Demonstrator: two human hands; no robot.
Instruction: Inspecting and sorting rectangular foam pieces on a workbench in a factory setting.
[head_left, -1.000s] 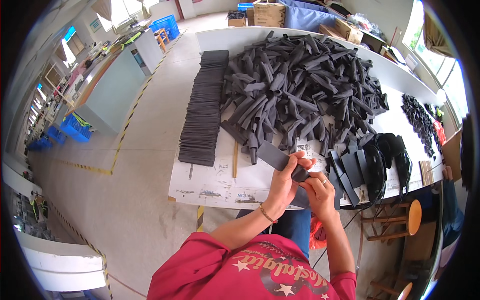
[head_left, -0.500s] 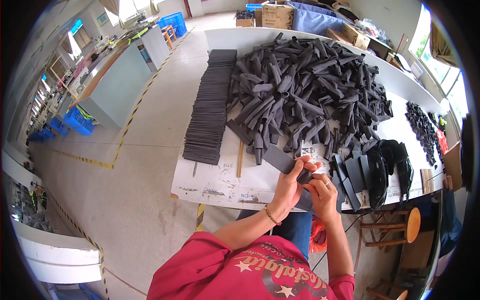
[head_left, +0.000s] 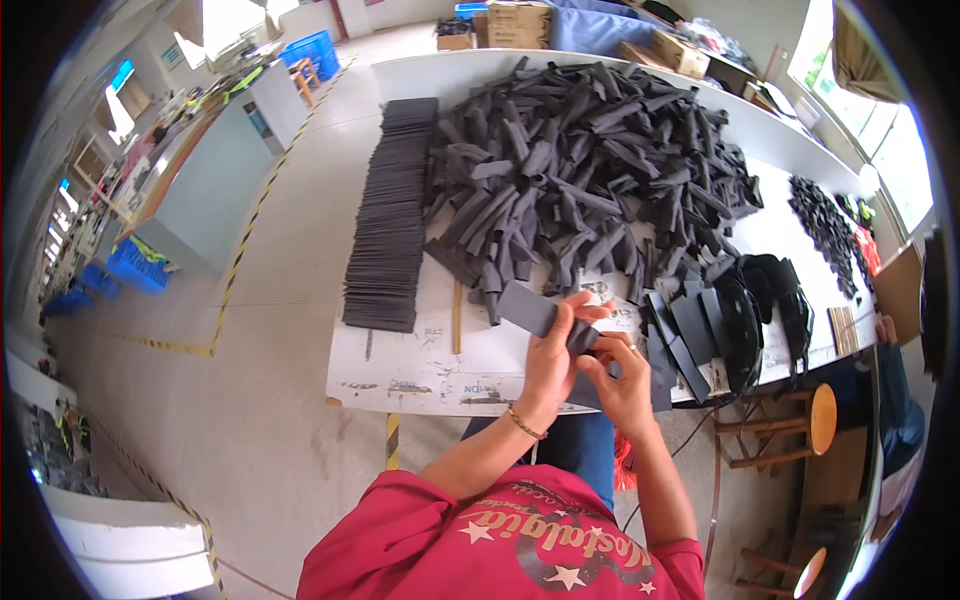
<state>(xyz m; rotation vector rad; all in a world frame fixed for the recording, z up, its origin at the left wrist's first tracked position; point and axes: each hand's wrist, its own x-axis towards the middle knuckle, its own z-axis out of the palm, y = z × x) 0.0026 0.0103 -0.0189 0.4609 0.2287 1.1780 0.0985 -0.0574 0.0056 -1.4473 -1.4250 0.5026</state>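
Observation:
A dark grey strip of fabric-like material (head_left: 526,309) is in my left hand (head_left: 550,365), its flat end sticking out to the upper left. My left thumb presses on the strip, and its other end bends into a dark fold by the fingers. My right hand (head_left: 622,388) closes on that folded end with thumb and fingertips. Beneath the hands, another flat dark piece (head_left: 655,388) lies at the table's near edge. Beyond them spreads a big heap of curled dark grey pieces (head_left: 590,170). Left of the heap runs a long, neat row of stacked flat pieces (head_left: 385,220).
Several flat dark pieces (head_left: 690,335) lean beside a bulky black item (head_left: 742,325) with a cable on the right. A smaller dark pile (head_left: 828,230) lies farther right on the white table (head_left: 400,375). A wooden stool (head_left: 822,418) stands below. Cardboard boxes (head_left: 518,24) sit behind.
The view has shifted, so the table and heap appear farther left. Both hands remain at the strip; my right fingers have altered their hold slightly at its folded end.

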